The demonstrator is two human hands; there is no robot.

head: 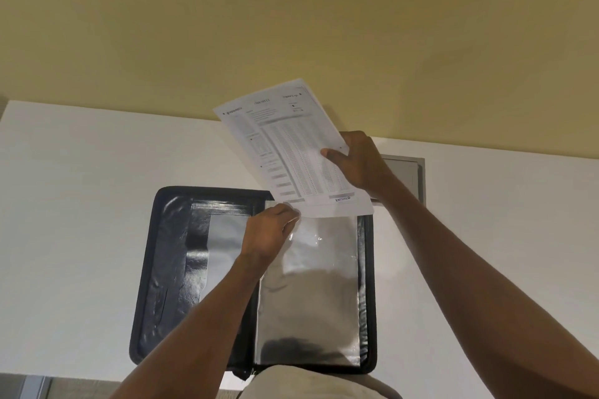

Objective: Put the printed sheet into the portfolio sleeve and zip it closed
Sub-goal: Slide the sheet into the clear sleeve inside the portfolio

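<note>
your right hand point(355, 160) pinches the printed sheet point(291, 146) by its side edge, tilted, so its lower edge meets the top opening of the clear sleeve point(311, 285). your left hand point(270, 230) is closed on the sleeve's top lip, probably to keep it open. the portfolio point(168, 269) lies open on the white bench point(81, 204), zip not yet closed.

Even, fairly bright indoor light, warm cast on the yellow wall point(291, 10). Strong glare patches on the clear plastic portfolio sleeve point(311, 285) and glossy black lining. White tabletop point(81, 204) near blown out. Print on the white sheet point(291, 146) too soft to read. Wide-angle bowing at the edges.
</note>
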